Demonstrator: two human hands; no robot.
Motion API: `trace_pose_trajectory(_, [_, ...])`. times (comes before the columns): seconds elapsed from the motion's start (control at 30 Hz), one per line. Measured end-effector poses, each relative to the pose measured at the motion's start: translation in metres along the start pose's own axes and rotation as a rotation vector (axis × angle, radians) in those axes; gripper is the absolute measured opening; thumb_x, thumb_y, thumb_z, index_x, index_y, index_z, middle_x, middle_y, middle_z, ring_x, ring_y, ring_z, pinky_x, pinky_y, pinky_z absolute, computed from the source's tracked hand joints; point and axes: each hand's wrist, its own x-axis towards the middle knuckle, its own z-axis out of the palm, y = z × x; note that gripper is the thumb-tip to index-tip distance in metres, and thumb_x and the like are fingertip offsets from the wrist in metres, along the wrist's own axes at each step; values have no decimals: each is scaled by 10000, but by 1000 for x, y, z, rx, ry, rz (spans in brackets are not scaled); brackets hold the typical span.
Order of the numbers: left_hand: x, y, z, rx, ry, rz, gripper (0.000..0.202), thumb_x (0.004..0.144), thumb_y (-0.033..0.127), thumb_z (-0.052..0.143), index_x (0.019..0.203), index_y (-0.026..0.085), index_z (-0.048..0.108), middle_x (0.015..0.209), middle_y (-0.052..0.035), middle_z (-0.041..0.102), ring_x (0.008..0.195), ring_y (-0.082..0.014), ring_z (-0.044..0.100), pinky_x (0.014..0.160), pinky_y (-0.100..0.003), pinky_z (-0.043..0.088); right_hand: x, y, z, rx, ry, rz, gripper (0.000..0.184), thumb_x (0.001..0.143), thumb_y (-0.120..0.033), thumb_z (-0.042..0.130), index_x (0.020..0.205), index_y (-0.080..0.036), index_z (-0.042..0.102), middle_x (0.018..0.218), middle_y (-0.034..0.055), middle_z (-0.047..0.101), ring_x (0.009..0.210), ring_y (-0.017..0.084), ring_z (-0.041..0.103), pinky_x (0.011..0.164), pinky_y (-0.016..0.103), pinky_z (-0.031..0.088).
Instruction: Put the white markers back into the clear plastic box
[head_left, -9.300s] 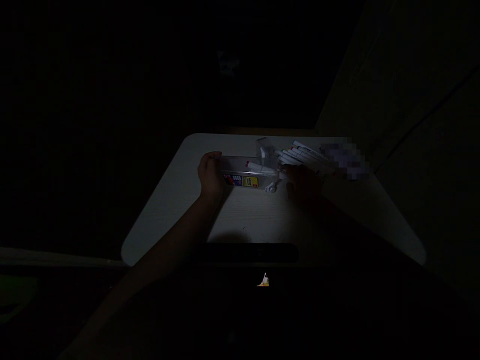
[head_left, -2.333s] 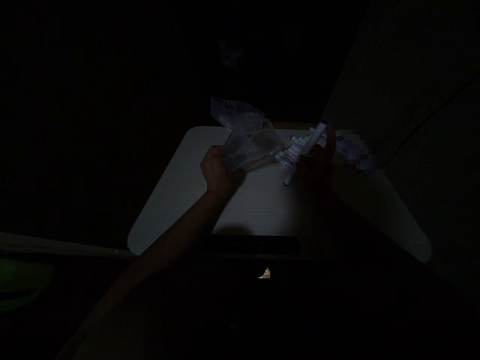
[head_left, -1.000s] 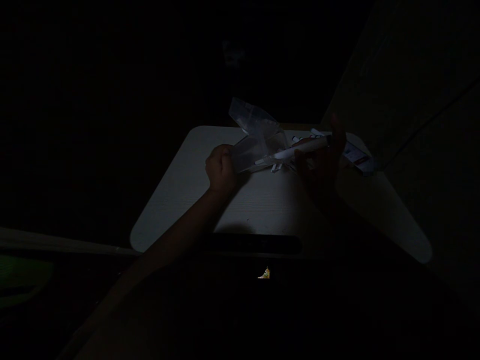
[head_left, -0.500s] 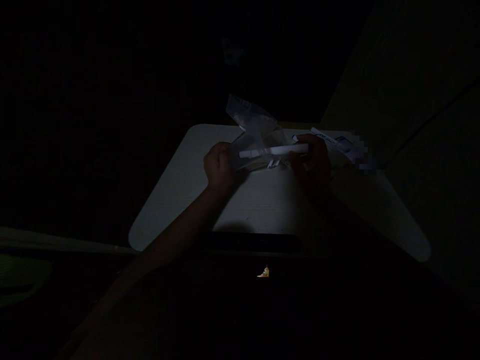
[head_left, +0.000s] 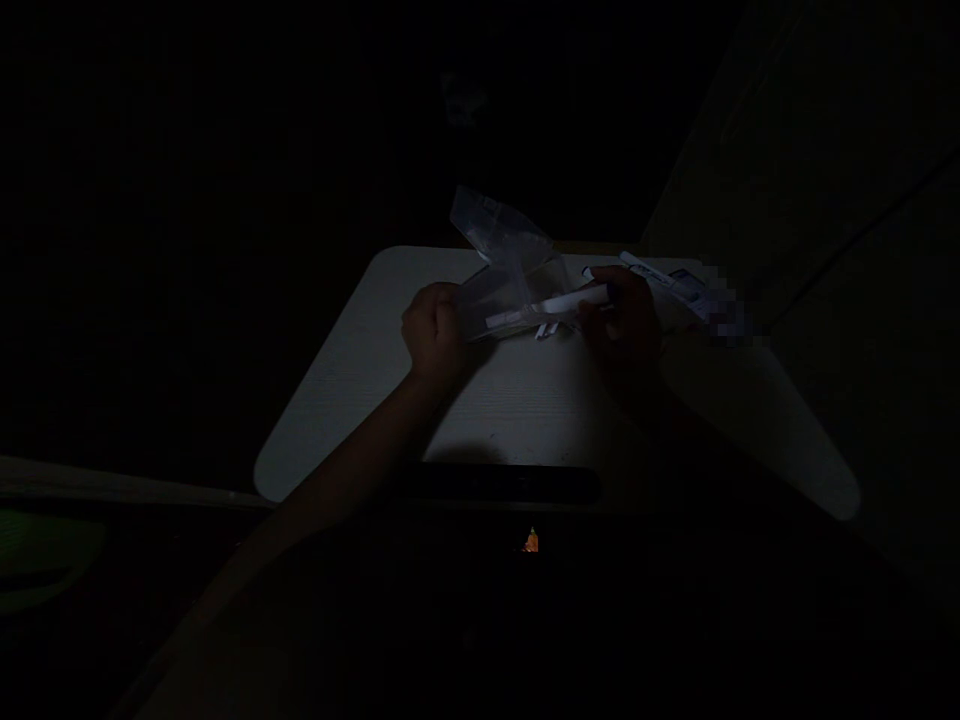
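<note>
Tabletop (head_left: 341, 410) beneath everything, clear plastic case (head_left: 499, 290) near its middle, left hand (head_left: 435, 335) at the case's left end, marker (head_left: 555, 306) before the case, right hand (head_left: 622, 340) at the marker's right end, more markers (head_left: 652, 270) behind the right hand

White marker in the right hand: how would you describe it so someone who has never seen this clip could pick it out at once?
On the pale table, find the clear plastic pouch gripped by the left hand. The right hand holds the white marker, slanting across the front of the pouch. It is the only marker held up; the other markers lie farther right on the table.
</note>
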Motion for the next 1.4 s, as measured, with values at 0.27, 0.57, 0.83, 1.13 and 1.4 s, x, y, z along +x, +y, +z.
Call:
trace_pose_trajectory(0.27, [0, -7, 3, 48, 36, 58, 490, 905, 487, 259, 825, 169, 623, 786, -74, 604, 786, -183, 572, 724, -319, 420, -1, 1, 1, -11, -15, 7, 255, 844, -337, 527, 1087, -260, 528, 1008, 37, 596, 828, 142, 584, 658, 277, 531])
trace_pose_trajectory(0.57, [-1, -2, 1, 53, 38, 49, 486, 909, 470, 258, 826, 158, 622, 783, -71, 600, 758, -170, 555, 713, -311, 408, -2, 5, 2, 4, -21, 31, 295, 835, -356, 522, 1120, -279, 510, 1040, 39, 586, 843, 150, 584, 657, 288, 533])
trace_pose_trajectory(0.83, [1, -3, 1, 55, 28, 31, 427, 907, 445, 297, 822, 173, 616, 797, -63, 599, 828, -178, 566, 779, -310, 423, -1, 5, 3, 52, -34, 29, 285, 834, -309, 528, 1113, -256, 502, 991, 22, 632, 788, 121, 597, 624, 263, 514])
trace_pose_trajectory(1.13, [1, -7, 3, 47, 49, 49, 462, 917, 443, 270, 829, 165, 629, 787, -71, 598, 814, -182, 577, 777, -332, 430, -2, 14, 2, 12, -23, -7, 257, 880, -321, 474, 1126, -253, 509, 968, 27, 648, 768, 124, 603, 644, 279, 510])
trace_pose_trajectory(1.4, [0, -4, 1, 68, 36, 47, 480, 920, 443, 256, 840, 153, 630, 805, -86, 618, 808, -194, 585, 764, -336, 438, -8, 59, 3, -503, -315, -127, 463, 834, -290, 447, 1263, -121, 499, 1272, 166, 561, 1221, 282, 497, 1030, 481, 404])
